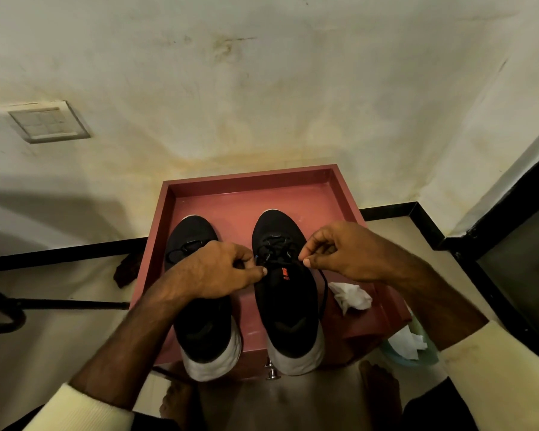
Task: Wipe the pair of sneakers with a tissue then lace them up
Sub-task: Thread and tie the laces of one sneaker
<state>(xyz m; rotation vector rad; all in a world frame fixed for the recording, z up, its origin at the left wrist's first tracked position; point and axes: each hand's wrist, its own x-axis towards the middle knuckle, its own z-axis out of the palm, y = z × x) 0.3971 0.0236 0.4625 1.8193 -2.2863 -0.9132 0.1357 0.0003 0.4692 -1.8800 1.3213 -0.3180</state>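
Two black sneakers with white soles stand side by side on a red-brown tray-topped stand (339,188), toes toward the wall. My left hand (218,269) reaches over the left sneaker (206,334) and pinches a black lace at the left side of the right sneaker (288,309). My right hand (346,253) pinches the other end of the lace (324,293) at that shoe's right side; the lace hangs down along the shoe. A crumpled white tissue (352,297) lies on the stand to the right of the right sneaker.
A pale green bin (417,346) holding white tissue sits on the floor at the right of the stand. A dark cloth (126,270) lies on the floor to the left. A stained wall with a switch plate (44,122) rises behind. My bare feet show below.
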